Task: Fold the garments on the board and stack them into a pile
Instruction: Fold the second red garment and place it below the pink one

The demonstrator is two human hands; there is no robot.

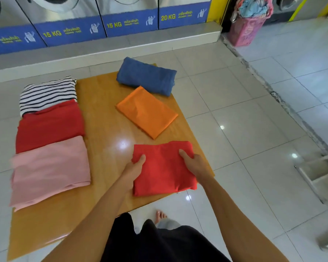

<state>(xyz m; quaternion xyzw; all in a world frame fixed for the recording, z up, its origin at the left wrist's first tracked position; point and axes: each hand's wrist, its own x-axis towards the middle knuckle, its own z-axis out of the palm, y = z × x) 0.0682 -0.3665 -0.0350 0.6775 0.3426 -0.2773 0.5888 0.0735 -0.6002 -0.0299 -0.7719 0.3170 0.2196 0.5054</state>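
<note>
My left hand (135,167) pinches the folded red garment (164,169) at its left edge | my right hand (192,160) clasps its right edge | garment sits between my hands on the board's (102,110) near right corner

Wooden board (106,129), six folded garments (147,111)

Bare forearms, sleeveless to the frame edge; black garment (159,242) below; one bare foot (160,216).
</note>
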